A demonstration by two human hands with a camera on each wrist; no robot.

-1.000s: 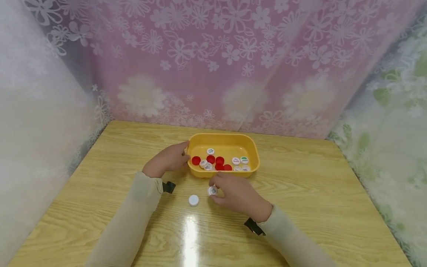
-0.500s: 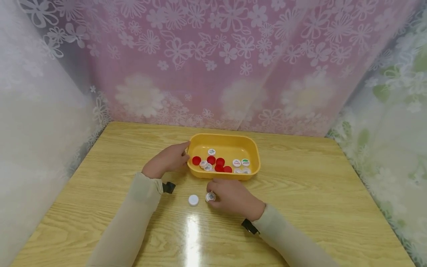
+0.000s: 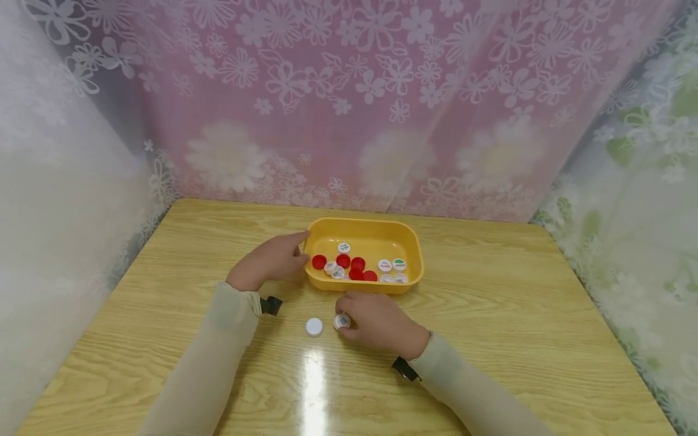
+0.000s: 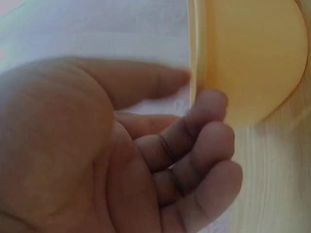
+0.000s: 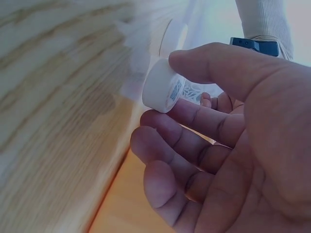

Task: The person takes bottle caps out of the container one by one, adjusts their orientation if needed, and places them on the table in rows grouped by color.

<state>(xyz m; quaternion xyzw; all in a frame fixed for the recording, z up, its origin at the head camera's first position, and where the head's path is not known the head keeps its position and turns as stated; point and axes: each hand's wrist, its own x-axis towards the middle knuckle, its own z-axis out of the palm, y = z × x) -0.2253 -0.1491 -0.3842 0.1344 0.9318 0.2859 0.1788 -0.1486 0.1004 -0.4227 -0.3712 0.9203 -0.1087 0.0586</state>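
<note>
Fingers (image 5: 201,119) of the right hand (image 3: 376,321): narrow, thumb and forefinger pinching one cap (image 3: 340,321) at its edge, printed face up; remaining fingers loosely bent, holding nothing. Position of held cap: in front of the tray (image 3: 376,233), on the counter (image 3: 491,290) or just above it; contact cannot be told. Change noted: a second ago the cap was nearer the tray's front rim, with the hand overlapping that rim in the head view; now hand and cap lie closer to the person, the cap just beside the plain cap (image 3: 314,327), a small gap between them. Over the last half second, scarcely any movement. Bearing on the work, as judged: the held cap is out of the tray and at a likely resting place; setting-down looks nearly finished, release not yet made. Plain cap: one, white, flat on the counter, untouched. Left hand (image 3: 269,260): at the tray's left end, unmoved, touching the rim; whether its fingers pinch the wall cannot be told; presumed purpose, steadying. Tray: yellow, holding red caps (image 3: 319,262), five visible, and several white caps (image 3: 399,264), some printed. Beyond the counter: a pink flowered curtain (image 3: 294,133).
</note>
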